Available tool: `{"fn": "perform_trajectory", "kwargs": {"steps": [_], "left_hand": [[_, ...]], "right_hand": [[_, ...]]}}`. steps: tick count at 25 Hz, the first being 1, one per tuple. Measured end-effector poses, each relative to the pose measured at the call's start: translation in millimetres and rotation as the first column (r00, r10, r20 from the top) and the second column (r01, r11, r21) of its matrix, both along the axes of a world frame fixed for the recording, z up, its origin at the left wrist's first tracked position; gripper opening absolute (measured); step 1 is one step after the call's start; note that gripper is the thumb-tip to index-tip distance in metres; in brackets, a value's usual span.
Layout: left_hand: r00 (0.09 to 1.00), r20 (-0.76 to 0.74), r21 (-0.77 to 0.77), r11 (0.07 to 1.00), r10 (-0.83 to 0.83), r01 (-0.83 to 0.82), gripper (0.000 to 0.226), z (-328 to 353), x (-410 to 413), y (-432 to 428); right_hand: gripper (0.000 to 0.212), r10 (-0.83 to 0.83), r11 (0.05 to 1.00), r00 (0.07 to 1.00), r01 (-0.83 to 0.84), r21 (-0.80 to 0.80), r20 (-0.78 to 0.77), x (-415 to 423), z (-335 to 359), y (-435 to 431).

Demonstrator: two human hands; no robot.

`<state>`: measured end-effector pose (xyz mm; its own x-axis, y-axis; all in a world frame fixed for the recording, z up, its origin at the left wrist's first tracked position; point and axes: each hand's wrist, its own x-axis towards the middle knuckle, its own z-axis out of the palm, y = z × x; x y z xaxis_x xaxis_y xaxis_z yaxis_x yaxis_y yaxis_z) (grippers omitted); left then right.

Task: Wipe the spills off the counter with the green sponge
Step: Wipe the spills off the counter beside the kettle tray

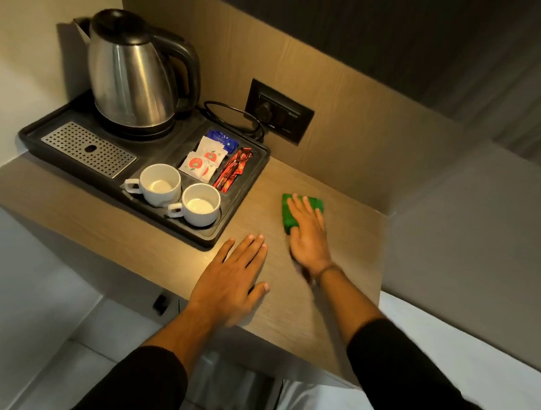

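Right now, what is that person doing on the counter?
The person is wiping the counter. The right hand presses flat on a green sponge, beside the tray. The left hand rests flat on the counter near its front edge. The kettle and two cups sit on the tray, untouched. No spill shows clearly.

We see the right hand (307, 232) motion-blurred, lying flat over the green sponge (301, 212) at centre right and hiding its middle. Print on the sachets (202, 161) is too small to read. Both sleeves are cut off at the bottom edge.
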<state>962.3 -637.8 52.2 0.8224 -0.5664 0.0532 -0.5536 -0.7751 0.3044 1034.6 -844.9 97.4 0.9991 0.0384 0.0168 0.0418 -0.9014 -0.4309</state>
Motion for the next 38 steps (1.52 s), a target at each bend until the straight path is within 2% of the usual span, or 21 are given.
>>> {"fn": "perform_trajectory", "kwargs": {"steps": [2, 4, 6, 10, 12, 15, 18, 21, 23, 25, 27, 28, 31, 35, 38], "left_hand": [[1.000, 0.006, -0.002, 1.000, -0.001, 0.001, 0.075, 0, 0, 1], [1.000, -0.007, 0.004, 1.000, -0.003, 0.003, 0.075, 1, 1, 1], [1.000, -0.009, 0.014, 1.000, 0.002, -0.002, 0.075, 0, 0, 1], [1.000, -0.008, 0.027, 1.000, -0.008, 0.008, 0.076, 0, 1, 0], [1.000, -0.008, 0.035, 0.999, -0.012, 0.013, 0.076, 1, 0, 1], [1.000, -0.011, 0.024, 1.000, -0.015, 0.015, 0.077, 3, 1, 2], [0.999, -0.032, 0.016, 1.000, -0.026, 0.027, 0.077, 6, 0, 1], [0.999, -0.031, 0.016, 0.999, -0.036, 0.036, 0.077, 7, -4, 5], [0.999, -0.027, 0.027, 0.999, -0.046, 0.047, 0.077, 9, -4, 6], [1.000, -0.009, 0.005, 1.000, -0.017, 0.017, 0.076, 12, -3, 8], [0.999, -0.033, 0.012, 1.000, -0.021, 0.021, 0.077, 12, -1, 4], [0.999, -0.037, 0.024, 0.999, -0.029, 0.030, 0.077, 10, -1, 4], [0.995, -0.081, 0.053, 0.997, -0.049, 0.054, 0.078, 4, 1, 2], [0.995, -0.092, 0.062, 0.997, -0.032, 0.038, 0.078, 24, -6, 5], [0.998, -0.058, 0.062, 0.998, 0.001, 0.002, 0.077, 34, -27, 20]], "right_hand": [[0.071, 0.162, 0.987, 0.987, -0.162, 0.013, 0.009, -65, -13, -6], [0.071, 0.197, 0.980, 0.980, -0.197, 0.019, 0.013, -133, -24, -31], [0.072, 0.102, 0.994, 0.994, -0.103, 0.031, 0.025, -157, -23, -63], [0.073, -0.233, 0.972, 0.972, 0.233, 0.031, -0.004, -86, 4, -44], [0.076, -0.193, 0.979, 0.981, 0.194, 0.067, -0.024, -82, 3, -10], [0.079, 0.028, 0.999, 0.999, -0.027, 0.028, -0.031, -159, -22, 8], [0.077, -0.052, 0.997, 0.999, 0.052, 0.048, -0.008, -212, -21, -23], [0.070, -0.296, 0.955, 0.955, 0.296, 0.031, 0.008, -170, -7, -25], [0.071, -0.386, 0.918, 0.923, 0.384, 0.104, -0.001, -137, 2, -3], [0.074, -0.253, 0.963, 0.967, 0.252, 0.098, 0.001, -140, 0, 28], [0.077, -0.091, 0.994, 0.996, 0.091, 0.056, -0.003, -180, -13, 34], [0.077, -0.067, 0.996, 0.998, 0.067, 0.054, -0.007, -205, -19, 29], [0.071, -0.188, 0.979, 0.982, 0.187, 0.081, -0.002, -225, -21, -2], [0.068, -0.378, 0.919, 0.926, 0.377, 0.119, -0.014, -170, 6, -13], [0.071, -0.365, 0.925, 0.931, 0.362, 0.114, 0.002, -154, 12, -2]]}}
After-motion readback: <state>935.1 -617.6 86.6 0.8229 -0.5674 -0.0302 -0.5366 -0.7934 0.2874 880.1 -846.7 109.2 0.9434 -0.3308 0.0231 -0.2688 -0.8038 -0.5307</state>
